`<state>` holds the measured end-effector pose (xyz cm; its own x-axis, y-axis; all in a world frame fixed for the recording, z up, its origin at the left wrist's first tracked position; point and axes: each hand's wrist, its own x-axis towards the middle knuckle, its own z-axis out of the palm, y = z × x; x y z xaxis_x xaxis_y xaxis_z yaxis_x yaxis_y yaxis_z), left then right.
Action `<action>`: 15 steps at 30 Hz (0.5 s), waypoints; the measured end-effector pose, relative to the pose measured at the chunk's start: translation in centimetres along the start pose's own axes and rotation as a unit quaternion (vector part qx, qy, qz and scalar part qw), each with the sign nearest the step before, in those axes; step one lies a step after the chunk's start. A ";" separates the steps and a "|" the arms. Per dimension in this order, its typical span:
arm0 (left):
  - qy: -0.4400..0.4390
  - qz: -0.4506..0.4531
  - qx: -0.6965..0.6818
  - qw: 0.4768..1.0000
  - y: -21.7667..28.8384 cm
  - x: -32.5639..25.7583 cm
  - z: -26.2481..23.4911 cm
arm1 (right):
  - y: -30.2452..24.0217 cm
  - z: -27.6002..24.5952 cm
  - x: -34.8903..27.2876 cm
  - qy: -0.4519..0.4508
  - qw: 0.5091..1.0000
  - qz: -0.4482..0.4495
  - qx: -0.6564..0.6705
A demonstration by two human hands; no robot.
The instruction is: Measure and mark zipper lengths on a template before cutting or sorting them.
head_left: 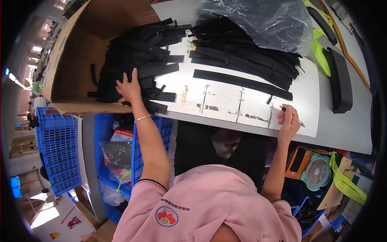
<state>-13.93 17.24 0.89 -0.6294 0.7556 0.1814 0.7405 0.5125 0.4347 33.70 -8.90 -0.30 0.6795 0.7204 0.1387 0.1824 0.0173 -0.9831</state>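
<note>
My left hand (130,88) lies with its fingers spread on a heap of black fabric strips (135,50) at the mouth of the cardboard box. My right hand (288,123) is closed round a slim pen (301,122), whose silvery end sticks out past the fingers. It hovers at the right front of a white board (308,101) with dark marked lines. One single black strip (242,84) lies lengthwise on the board, beyond my right hand. A small black piece (269,99) is just below that strip. Farther back, a second bundle of black strips (242,50) fans out to the right.
The open cardboard box (68,68) stands on its side at the left. Clear plastic sheeting (266,24) covers part of the far bundle. Black padded blocks (339,80) and yellow-green ribbons lie at the right. Blue crates (59,149) and a small green fan (316,172) sit below table height.
</note>
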 end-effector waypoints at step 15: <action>0.035 0.020 -0.211 0.977 5.0 -7.4 1.7 | -0.1 0.3 0.3 -0.035 0.999 -0.012 0.012</action>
<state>-5.18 14.87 0.23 -0.6277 0.7340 0.2593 0.6108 0.2579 0.7486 33.66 -8.49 -0.22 0.6242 0.7659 0.1541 0.1804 0.0507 -0.9823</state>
